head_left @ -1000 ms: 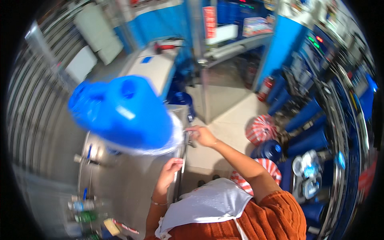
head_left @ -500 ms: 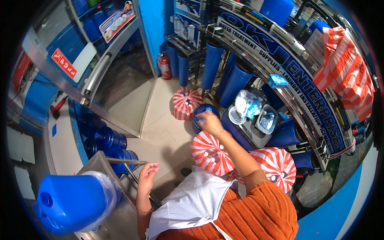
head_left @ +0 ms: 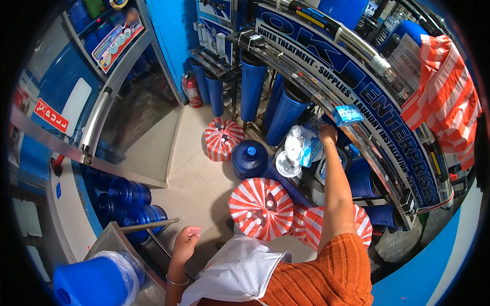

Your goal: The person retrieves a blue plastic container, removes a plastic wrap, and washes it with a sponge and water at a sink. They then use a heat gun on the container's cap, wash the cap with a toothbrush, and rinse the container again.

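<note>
My right hand (head_left: 328, 133) reaches out over a cluttered black stand, beside a clear plastic bag (head_left: 294, 144) and a blue-and-white plastic pack (head_left: 310, 150). Its fingers point down and are hidden, so any hold does not show. Below the bag sits a round clear tub with a pale lid (head_left: 287, 164). A rectangular clear container (head_left: 321, 169) lies partly behind my right forearm. Loosely curled, with nothing in it, my left hand (head_left: 186, 243) hangs near a metal rail (head_left: 153, 224). A blue round water jug (head_left: 249, 159) with a capped top stands on the floor left of the stand.
Jugs wrapped in red-and-white striped bags (head_left: 261, 208) stand close before me. Another striped bundle (head_left: 223, 138) is farther off. Blue filter housings (head_left: 289, 109) line the right side below a bannered rack. A blue container (head_left: 94, 280) stands lower left. The glass door (head_left: 127, 107) is at left.
My right hand has moved from the blue jug's cap to the right, over the stand. My view has shifted somewhat. The left hand stays low and empty.
</note>
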Demonstrator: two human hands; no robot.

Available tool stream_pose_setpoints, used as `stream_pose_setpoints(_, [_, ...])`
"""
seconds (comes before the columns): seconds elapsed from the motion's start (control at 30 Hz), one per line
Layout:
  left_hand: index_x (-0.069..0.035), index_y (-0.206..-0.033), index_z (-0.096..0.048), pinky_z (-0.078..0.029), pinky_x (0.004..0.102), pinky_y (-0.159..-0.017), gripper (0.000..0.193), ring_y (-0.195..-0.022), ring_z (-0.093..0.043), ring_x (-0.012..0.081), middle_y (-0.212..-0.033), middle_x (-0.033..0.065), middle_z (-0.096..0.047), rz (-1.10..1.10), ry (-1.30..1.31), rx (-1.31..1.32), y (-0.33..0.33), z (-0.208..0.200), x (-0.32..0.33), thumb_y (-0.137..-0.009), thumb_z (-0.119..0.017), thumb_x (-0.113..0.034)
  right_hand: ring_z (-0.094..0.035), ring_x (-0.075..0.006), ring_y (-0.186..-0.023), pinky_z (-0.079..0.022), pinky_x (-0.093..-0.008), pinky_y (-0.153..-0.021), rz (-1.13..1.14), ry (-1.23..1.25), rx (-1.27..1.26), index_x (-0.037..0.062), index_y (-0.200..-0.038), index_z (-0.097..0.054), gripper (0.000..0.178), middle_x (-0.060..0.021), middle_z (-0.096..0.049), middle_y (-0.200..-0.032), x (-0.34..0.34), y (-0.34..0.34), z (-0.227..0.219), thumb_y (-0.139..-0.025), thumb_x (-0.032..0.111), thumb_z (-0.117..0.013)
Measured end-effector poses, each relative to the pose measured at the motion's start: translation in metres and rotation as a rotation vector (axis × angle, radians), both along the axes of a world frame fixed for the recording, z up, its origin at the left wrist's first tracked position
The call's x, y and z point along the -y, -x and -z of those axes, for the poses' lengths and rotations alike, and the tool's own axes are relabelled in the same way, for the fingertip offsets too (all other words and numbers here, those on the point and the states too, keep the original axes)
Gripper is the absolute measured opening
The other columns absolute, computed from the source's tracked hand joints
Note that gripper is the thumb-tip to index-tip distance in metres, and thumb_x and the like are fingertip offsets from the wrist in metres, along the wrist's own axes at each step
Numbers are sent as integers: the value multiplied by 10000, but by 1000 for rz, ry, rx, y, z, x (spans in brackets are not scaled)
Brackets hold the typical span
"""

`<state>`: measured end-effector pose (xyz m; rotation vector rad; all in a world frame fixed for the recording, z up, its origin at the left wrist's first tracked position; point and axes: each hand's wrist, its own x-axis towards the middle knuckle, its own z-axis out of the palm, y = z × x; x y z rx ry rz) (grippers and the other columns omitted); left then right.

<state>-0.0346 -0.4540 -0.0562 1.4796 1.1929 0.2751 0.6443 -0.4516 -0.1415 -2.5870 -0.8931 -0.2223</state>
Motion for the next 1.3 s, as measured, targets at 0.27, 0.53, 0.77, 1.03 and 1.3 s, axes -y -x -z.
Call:
stream_pose_setpoints(0.27, [-18, -1122, -625, -519, 323, -846, 243, -985, -658, 211, -1056, 117, -668, 96, -2, -14, -42, 6, -15, -886, -624, -75, -676, -343, -936, -533, -452, -821, -101, 466, 73, 87, -835, -725, 214, -156, -707, -979, -14, -57, 35, -860, 226, -563])
stream_pose_setpoints(0.53, [-18, -1111, -636, -528, 337, -833, 242, -959, -667, 237, -1054, 140, -660, 124, -10, -13, -54, 8, -17, -878, -632, -81, -674, -376, -881, -538, -443, -773, -240, 302, 4, 78, -821, -713, 184, -198, -700, -867, -7, -51, 21, -828, 192, -569])
stream_pose_setpoints(0.77, [-17, -1111, -637, -529, 333, -831, 247, -959, -670, 241, -1060, 147, -658, 118, -36, -5, -54, 5, -14, -878, -633, -95, -642, -386, -842, -503, -475, -733, -218, 117, 17, 112, -802, -691, 69, -195, -669, -826, -3, -59, 33, -782, 137, -630])
stream_pose_setpoints(1.03, [-17, -1114, -635, -529, 329, -836, 248, -969, -671, 237, -1063, 148, -655, 92, 24, -10, -57, 3, -8, -883, -632, -107, -641, -351, -973, -528, -428, -855, -164, 373, -197, 183, -810, -717, 102, -178, -658, -1042, -7, -28, -2, -738, 244, -755])
stream_pose_setpoints(1.3, [-19, -1118, -633, -534, 332, -833, 244, -978, -675, 241, -1073, 151, -653, 131, -18, 8, -59, 7, -3, -888, -626, -103, -640, -355, -1018, -516, -431, -886, -62, 394, -297, 171, -900, -755, 238, -156, -681, -1076, -5, -29, 3, -702, 286, -819])
